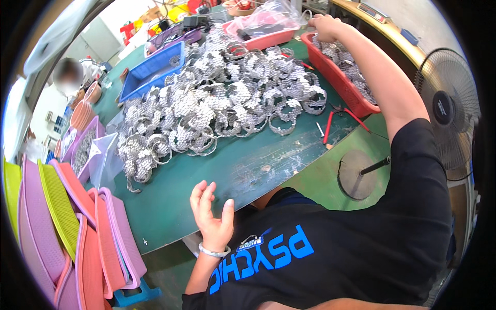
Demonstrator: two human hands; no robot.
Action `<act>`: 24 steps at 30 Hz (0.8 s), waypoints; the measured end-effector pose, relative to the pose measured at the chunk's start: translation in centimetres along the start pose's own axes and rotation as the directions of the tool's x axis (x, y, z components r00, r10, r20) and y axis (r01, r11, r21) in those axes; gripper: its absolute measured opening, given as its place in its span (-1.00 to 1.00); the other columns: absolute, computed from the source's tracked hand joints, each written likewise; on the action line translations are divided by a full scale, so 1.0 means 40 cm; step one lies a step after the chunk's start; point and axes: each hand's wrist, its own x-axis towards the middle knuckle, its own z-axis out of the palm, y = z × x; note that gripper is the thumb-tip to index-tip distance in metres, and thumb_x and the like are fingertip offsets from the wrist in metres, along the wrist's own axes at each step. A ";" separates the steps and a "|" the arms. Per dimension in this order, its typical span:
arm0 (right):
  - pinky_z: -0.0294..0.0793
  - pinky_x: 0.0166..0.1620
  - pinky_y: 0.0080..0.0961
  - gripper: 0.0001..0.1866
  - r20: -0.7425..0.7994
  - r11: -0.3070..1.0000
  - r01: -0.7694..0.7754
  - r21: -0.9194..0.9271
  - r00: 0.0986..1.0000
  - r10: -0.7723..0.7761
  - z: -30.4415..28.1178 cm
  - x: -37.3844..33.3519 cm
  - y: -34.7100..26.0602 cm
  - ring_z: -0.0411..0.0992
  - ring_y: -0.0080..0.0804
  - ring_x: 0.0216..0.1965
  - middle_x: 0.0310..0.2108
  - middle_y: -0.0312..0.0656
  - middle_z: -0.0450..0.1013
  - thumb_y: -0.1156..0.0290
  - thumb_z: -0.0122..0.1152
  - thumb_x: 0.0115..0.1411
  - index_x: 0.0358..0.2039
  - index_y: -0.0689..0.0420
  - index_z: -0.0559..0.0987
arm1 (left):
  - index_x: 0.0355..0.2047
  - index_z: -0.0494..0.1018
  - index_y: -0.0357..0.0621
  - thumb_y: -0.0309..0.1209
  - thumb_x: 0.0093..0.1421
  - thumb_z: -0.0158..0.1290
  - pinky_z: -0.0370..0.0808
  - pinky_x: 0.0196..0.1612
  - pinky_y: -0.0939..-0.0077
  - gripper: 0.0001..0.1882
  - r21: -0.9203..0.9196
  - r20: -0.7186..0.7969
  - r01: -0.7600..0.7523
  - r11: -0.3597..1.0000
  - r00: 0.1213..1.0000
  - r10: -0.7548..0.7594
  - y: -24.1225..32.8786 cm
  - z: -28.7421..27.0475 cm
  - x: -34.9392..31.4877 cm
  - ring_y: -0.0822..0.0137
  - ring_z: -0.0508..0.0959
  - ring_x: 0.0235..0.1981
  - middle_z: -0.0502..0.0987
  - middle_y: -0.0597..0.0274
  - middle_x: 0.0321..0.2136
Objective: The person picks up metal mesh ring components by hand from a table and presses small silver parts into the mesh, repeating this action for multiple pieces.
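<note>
A big heap of silvery, scale-textured bands, many curled into rings, covers the middle of the green table. My left hand, with a pale bangle on its wrist, hovers over the table's near edge. Its fingers and thumb are apart and nothing is in them. Stretched out to the far right, my right hand is at the far end of a red basket that holds more silvery pieces. Its fingertips are small and partly hidden, so their grip does not show.
Red-handled pliers lie near the table's right edge. A blue tray and a pink tray with clear plastic stand behind the heap. Stacked coloured baskets fill the left. A fan stands at right. Another person is at far left.
</note>
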 end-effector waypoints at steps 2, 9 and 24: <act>0.32 0.00 -0.24 -0.46 -0.014 0.991 0.117 0.070 0.993 -0.117 -0.010 0.018 -0.049 0.32 -0.11 -0.02 -0.05 -0.09 0.35 0.33 0.13 -0.12 -0.02 -0.02 0.39 | -0.09 0.34 -0.23 -0.58 -0.07 0.08 0.33 -0.12 0.48 -0.55 0.011 0.001 0.008 1.000 1.000 -0.008 -0.001 0.001 0.006 0.25 0.30 -0.04 0.23 0.07 -0.01; 0.36 -0.07 -0.33 -0.52 -0.172 0.802 0.504 0.320 0.863 -0.475 -0.022 0.066 -0.343 0.39 -0.10 -0.14 -0.20 0.03 0.42 0.31 0.13 -0.09 -0.10 0.19 0.41 | -0.15 0.38 -0.25 -0.56 -0.09 0.09 0.36 -0.16 0.46 -0.59 0.057 -0.010 -0.014 0.998 1.000 0.015 0.002 -0.015 0.018 0.22 0.35 -0.09 0.27 0.04 -0.06; 0.39 -0.12 -0.43 -0.60 -0.149 0.576 0.183 0.797 0.983 -0.105 0.022 0.155 -0.561 0.44 -0.22 -0.23 -0.31 -0.03 0.47 0.34 0.23 -0.25 -0.30 0.12 0.52 | -0.19 0.40 -0.26 -0.55 -0.10 0.10 0.38 -0.18 0.46 -0.62 0.055 -0.046 0.012 0.998 0.999 -0.010 -0.041 -0.061 0.020 0.20 0.38 -0.15 0.30 0.02 -0.09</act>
